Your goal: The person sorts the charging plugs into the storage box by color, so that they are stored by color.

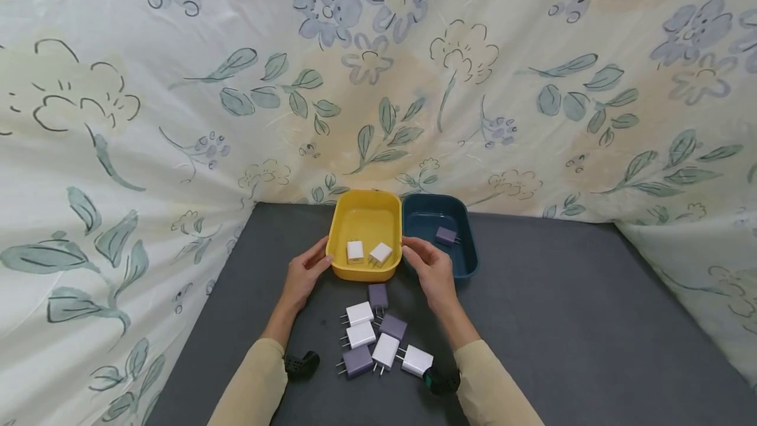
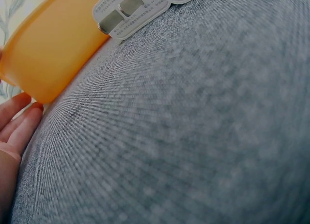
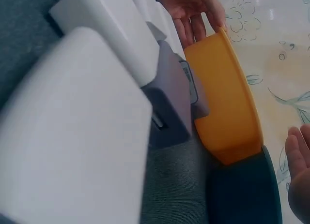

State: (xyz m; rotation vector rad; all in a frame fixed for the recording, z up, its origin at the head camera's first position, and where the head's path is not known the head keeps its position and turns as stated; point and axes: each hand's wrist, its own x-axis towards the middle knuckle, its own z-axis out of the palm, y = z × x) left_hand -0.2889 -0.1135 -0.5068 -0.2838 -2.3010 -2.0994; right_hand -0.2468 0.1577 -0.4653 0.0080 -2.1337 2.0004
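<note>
The yellow bin (image 1: 362, 273) stands at the far edge of the worktop (image 1: 562, 307), nearer the far left corner than the far right one, its long axis running from the far edge toward the near side. It lies between the two hands, square across the gap. The left hand (image 1: 303, 273) is the more plainly engaged: its extended fingers and thumb touch the bin's left wall toward the near end. The right hand (image 1: 430, 269) is at the opposite wall, fingers loosely extended, thumb and fingertips apart; whether they touch the rim I cannot tell. That hand also overhangs the near left corner of the teal bin (image 1: 471, 255), which sits just beside the yellow one on the far right corner's side. Two white chargers (image 1: 355, 252) lie inside the yellow bin, and a cluster of loose chargers (image 1: 386, 350) lies on its near side, between the forearms.
</note>
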